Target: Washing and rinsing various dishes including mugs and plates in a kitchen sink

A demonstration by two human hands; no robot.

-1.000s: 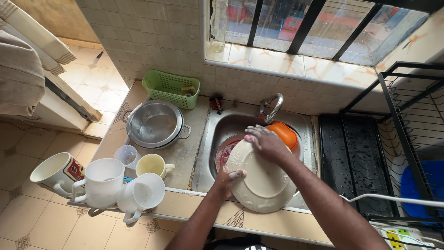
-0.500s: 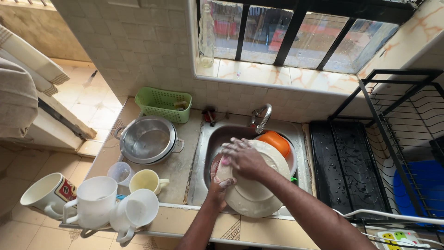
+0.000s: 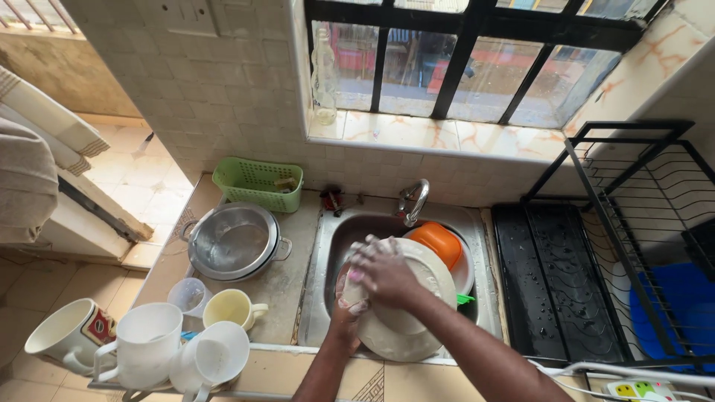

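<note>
I hold a large cream plate (image 3: 424,298) tilted over the metal sink (image 3: 328,246). My left hand (image 3: 344,309) grips its left rim from below. My right hand (image 3: 381,272), soapy, presses on the plate's face with something pink under the fingers; what it is I cannot tell. Behind the plate an orange bowl (image 3: 438,242) lies upside down on other dishes in the basin, under the curved tap (image 3: 413,201).
Left of the sink: a steel pot with nested bowls (image 3: 232,242), a green basket (image 3: 257,184), a yellow cup (image 3: 231,307), a clear cup (image 3: 188,295) and white mugs (image 3: 145,346). On the right stand a black drain tray (image 3: 547,286) and wire rack (image 3: 640,201).
The view has tilted up toward the window. My right hand has slid across the plate from its upper edge to the left part of its face; the left hand keeps its hold.
</note>
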